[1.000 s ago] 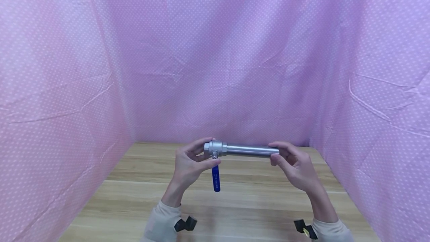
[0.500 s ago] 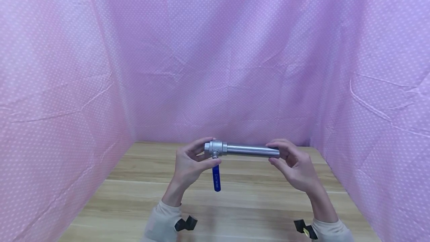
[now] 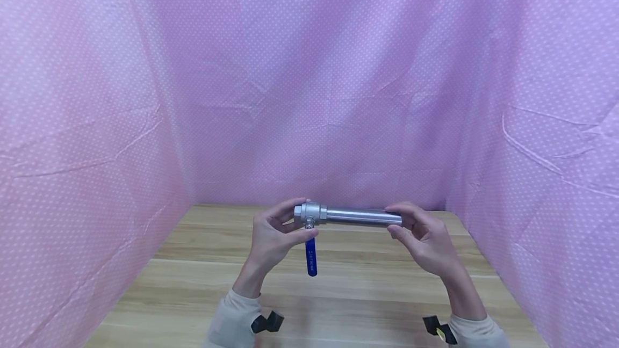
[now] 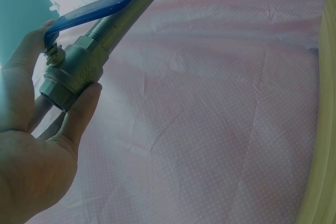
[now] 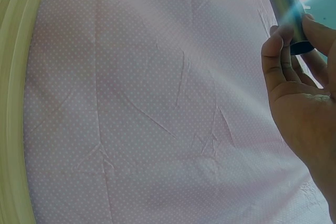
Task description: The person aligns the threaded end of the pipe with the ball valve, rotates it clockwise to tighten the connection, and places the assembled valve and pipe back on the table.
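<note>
A silver ball valve (image 3: 311, 212) with a blue lever handle (image 3: 311, 256) is joined to a smooth steel pipe (image 3: 360, 216), held roughly level above the table. My left hand (image 3: 273, 238) grips the valve body, its thumb lying by the base of the lever, which points toward me. In the left wrist view the valve's hex end (image 4: 56, 94) sits between thumb and fingers. At the pipe's far end, my right hand (image 3: 427, 240) pinches it between thumb and fingers. The pipe's open end (image 5: 301, 48) shows in the right wrist view. The threads inside the joint are hidden.
Below the hands lies a wood-grain table (image 3: 338, 294). Pink dotted cloth (image 3: 309, 95) hangs behind and along both sides. Black mounts (image 3: 267, 321) are strapped near both wrists.
The right hand's fingers and thumb have shifted slightly on the pipe's end. The left hand and valve stay almost still.
</note>
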A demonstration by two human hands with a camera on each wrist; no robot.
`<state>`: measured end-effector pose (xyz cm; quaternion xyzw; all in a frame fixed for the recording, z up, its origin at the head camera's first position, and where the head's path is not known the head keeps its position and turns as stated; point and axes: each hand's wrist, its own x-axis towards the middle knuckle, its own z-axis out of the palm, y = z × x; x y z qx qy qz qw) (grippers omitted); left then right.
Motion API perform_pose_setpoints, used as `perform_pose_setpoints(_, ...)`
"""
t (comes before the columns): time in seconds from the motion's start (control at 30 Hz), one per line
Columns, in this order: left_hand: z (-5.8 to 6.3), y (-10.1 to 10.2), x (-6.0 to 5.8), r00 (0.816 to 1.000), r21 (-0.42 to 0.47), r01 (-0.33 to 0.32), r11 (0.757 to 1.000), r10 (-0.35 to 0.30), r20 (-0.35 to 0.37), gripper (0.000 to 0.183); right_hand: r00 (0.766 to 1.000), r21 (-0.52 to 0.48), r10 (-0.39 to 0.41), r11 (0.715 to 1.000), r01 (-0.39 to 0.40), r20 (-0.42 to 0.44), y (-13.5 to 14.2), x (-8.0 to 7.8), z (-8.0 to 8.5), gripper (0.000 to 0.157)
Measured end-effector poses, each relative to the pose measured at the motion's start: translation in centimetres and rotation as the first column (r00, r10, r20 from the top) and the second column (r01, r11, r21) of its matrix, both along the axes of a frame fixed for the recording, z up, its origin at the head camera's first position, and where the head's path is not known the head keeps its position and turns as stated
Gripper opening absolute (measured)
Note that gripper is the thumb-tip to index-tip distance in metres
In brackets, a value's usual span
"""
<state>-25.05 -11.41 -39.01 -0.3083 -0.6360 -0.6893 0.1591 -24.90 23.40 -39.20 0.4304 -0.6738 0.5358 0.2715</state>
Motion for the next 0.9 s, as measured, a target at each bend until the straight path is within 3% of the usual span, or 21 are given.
perform_pose_setpoints(0.2,-0.01,0.01,-0.01,1.000,0.003,0.001,1.000,-0.001,0.001,0.064,0.993,0.054,-0.115,0.992,0.114,0.018,0.11,0.28,0.04,0.045)
perform_pose_setpoints(0.37,-0.01,-0.02,-0.03,1.000,0.003,0.003,1.000,-0.003,0.005,0.064,0.987,0.079,-0.158,0.985,0.155,0.025,0.16,0.39,0.17,0.043)
perform_pose_setpoints(0.53,0.06,-0.03,0.01,1.000,0.000,-0.002,1.000,0.002,0.001,0.064,0.997,0.022,-0.043,0.999,0.041,0.060,0.20,0.28,0.16,0.044)
perform_pose_setpoints(0.67,0.09,-0.01,0.01,1.000,0.000,-0.002,1.000,0.002,0.000,0.064,0.997,-0.037,0.072,0.997,-0.071,0.024,0.09,-0.12,-0.02,0.050)
perform_pose_setpoints(0.73,0.09,-0.02,0.03,1.000,0.002,-0.001,1.000,0.001,0.000,0.064,0.996,-0.045,0.086,0.995,-0.086,0.005,-0.03,-0.15,0.02,0.053)
perform_pose_setpoints(0.9,0.08,-0.05,0.11,1.000,0.005,0.000,1.000,0.000,0.007,0.064,0.997,-0.043,0.076,0.996,-0.077,-0.007,-0.12,-0.06,0.13,0.042)
